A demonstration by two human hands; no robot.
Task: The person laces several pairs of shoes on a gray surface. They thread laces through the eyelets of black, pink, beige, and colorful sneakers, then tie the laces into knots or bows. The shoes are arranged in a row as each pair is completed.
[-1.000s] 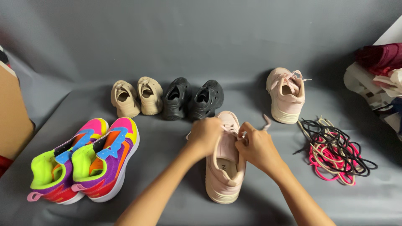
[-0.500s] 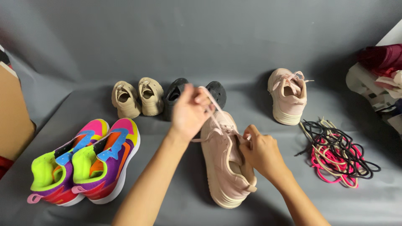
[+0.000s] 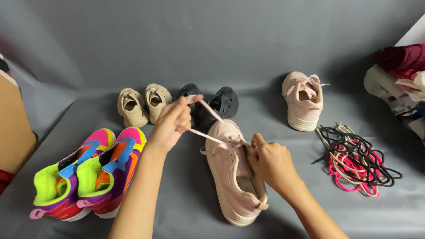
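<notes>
Item: pink shoe, lying tilted on its side at the middle of the grey cloth, sole toward the left, opening toward the right.

Lace: pale pink, drawn taut in two strands from the eyelet area up and left to the left hand. That hand is raised off the cloth and closed on the lace ends between thumb and fingers.

Right hand: curled over the tongue and upper rim of the shoe, pressing or pinching there. Whether it also pins a lace strand cannot be told; its fingers hide the spot.

Step in hand, as judged: lacing, the pull-through or tightening stage. The next move likely calls for a steady hold at the tongue while the left hand takes up slack evenly on both strands, without twisting the shoe further over.

Surroundings:
- Second pink shoe, upright, laced, back right.
- Black clogs, a pair, just behind the raised hand.
- Beige shoes, a pair, left of the clogs.
- Bright sneakers, a pair, front left.
- Loose laces, black, pink and cream, heaped at right.
- Piled items at the far right edge, indistinct.
</notes>
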